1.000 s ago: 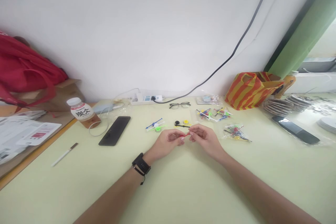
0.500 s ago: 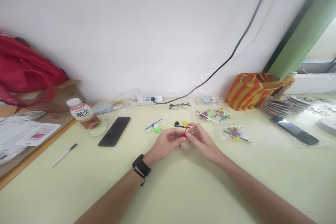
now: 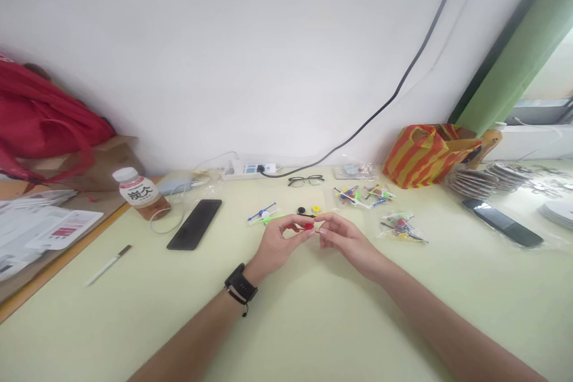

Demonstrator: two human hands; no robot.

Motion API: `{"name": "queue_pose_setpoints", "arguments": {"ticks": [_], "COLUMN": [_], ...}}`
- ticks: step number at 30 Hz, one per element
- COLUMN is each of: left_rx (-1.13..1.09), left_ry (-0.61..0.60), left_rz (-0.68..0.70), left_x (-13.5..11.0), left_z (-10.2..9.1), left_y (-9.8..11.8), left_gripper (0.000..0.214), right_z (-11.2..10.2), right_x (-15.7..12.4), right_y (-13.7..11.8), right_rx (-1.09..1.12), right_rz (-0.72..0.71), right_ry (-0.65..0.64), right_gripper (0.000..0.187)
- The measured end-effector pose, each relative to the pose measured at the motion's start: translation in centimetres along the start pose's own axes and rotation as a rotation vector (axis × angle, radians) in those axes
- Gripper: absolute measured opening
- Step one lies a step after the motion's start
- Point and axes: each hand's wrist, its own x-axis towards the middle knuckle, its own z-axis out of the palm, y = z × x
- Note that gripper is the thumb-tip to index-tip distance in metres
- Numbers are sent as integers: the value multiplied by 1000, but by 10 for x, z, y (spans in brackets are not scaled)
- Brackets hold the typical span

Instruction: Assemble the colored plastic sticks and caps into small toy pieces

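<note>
Above the pale green tabletop, the thumb and fingers of my left hand (image 3: 280,248) close around a small red plastic piece (image 3: 308,226). A thin red arm of it reaches toward my right hand (image 3: 351,245), which pinches at that end with curled fingers. My fingers cover much of the piece, so its full shape is hidden. Just beyond my fingertips lie a round black part (image 3: 301,210) and a round yellow part (image 3: 316,209). Blue, white and green plastic parts (image 3: 265,213) lie behind my left hand.
Clear bags of coloured plastic parts (image 3: 403,228) lie to the right, near a wrapped dark phone (image 3: 504,222) and a striped bag (image 3: 427,156). Glasses (image 3: 306,181) and a power strip (image 3: 244,172) are at the wall. Leftward are a black phone (image 3: 195,225), a pen (image 3: 108,264) and a bottle (image 3: 142,194).
The red piece has turned from standing upright to lying more sideways between my hands. My right fingers have shifted slightly away from its centre.
</note>
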Motion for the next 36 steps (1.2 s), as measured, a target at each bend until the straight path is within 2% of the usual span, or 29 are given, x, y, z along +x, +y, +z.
{"name": "queue_pose_setpoints", "arguments": {"ticks": [6, 10, 15, 23, 31, 36], "left_rx": [125, 142, 133, 188, 194, 184], "left_ry": [56, 63, 51, 46, -24, -83], "left_rz": [110, 104, 86, 135, 143, 68], "left_x": [-2, -2, -2, -3, -5, -5], "left_z": [1, -1, -4, -2, 1, 1], "left_y": [-5, -8, -8, -8, -5, -2], "left_gripper": [20, 22, 28, 23, 12, 9], "right_z": [-4, -2, -4, -8, -7, -8], "right_x": [0, -1, -1, 1, 2, 3], "right_y": [-4, -8, -10, -6, -3, 0], "right_rx": [-29, -75, -104, -122, -96, -99], "right_rz": [-3, 13, 17, 18, 18, 31], "right_ry": [60, 38, 23, 28, 67, 64], "right_gripper": [34, 26, 27, 29, 32, 32]}}
